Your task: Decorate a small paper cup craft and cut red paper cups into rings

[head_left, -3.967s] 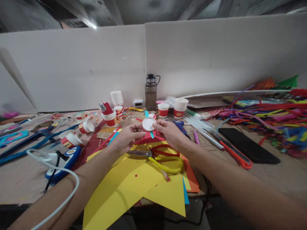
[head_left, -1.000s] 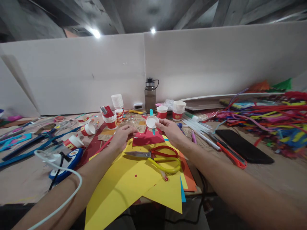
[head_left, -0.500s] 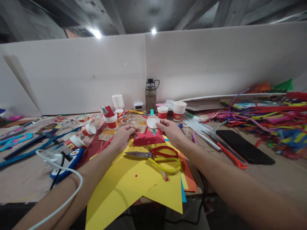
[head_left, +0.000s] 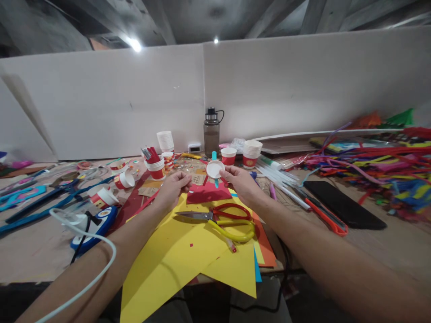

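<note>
My right hand [head_left: 237, 181] grips the rim of a small paper cup [head_left: 214, 170], whose white inside faces me. Blue and red strips stick out around this cup. To its left, my left hand [head_left: 178, 185] has its thumb and fingertips pinched together; anything between them is too small to make out. Below the hands lies red paper [head_left: 208, 193] on yellow sheets [head_left: 168, 260]. Scissors [head_left: 210, 216] with one red and one yellow handle rest on the yellow sheets.
Behind stand a dark bottle [head_left: 211, 134], a red cup [head_left: 228, 156] and stacked cups [head_left: 252, 154]. A phone [head_left: 343, 204] and an orange cutter [head_left: 325, 217] lie right. Tipped cups [head_left: 124, 180] and a blue power strip [head_left: 101, 229] are left.
My left hand has moved slightly up and left, its fingers more closed together. The cup in my right hand has turned a little, showing more of its red strips.
</note>
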Motion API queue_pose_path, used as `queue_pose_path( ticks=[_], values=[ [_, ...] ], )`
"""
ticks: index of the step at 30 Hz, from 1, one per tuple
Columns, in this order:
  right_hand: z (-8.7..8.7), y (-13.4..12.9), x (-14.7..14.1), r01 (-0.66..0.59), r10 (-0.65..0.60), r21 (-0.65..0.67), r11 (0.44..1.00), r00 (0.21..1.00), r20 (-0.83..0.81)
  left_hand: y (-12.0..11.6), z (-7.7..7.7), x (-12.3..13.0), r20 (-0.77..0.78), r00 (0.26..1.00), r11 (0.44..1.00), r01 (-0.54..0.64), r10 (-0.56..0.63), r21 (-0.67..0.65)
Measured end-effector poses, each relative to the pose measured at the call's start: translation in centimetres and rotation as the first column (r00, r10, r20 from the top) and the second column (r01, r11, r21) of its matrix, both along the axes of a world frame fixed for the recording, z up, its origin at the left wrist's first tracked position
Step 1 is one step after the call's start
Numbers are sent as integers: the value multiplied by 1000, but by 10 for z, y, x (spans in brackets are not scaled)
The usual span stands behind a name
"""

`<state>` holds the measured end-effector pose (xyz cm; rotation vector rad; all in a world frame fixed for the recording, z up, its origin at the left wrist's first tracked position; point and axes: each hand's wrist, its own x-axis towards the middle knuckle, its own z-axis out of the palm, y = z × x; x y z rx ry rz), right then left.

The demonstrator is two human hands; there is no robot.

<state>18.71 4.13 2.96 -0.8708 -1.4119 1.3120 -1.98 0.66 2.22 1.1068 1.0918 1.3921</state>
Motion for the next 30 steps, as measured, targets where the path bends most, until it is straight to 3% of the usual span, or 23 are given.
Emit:
queue_pose_path(
  ticks=[10,16,21,26,30],
  values=[
    [-2,2,-1,-4,3,-31,999,1000,-12,4,-6,-2,-95,995,987,2,14,160],
    [-1,1,0,4,-4,-15,1000,1000,10,5,-8,-3,-171,985,999,1,8,53],
    [-2,0,-3,-36,36,-31,999,999,11,2,-3,5,-47,992,993,115,-115,-9],
    [-3,-7,-7,-99,99,-6,995,993,64,-6,-1,16,94,963,967,253,-254,25],
    [-3,-11,-9,-115,114,0,993,988,107,-12,1,21,110,974,980,196,-197,20]
  ],
)
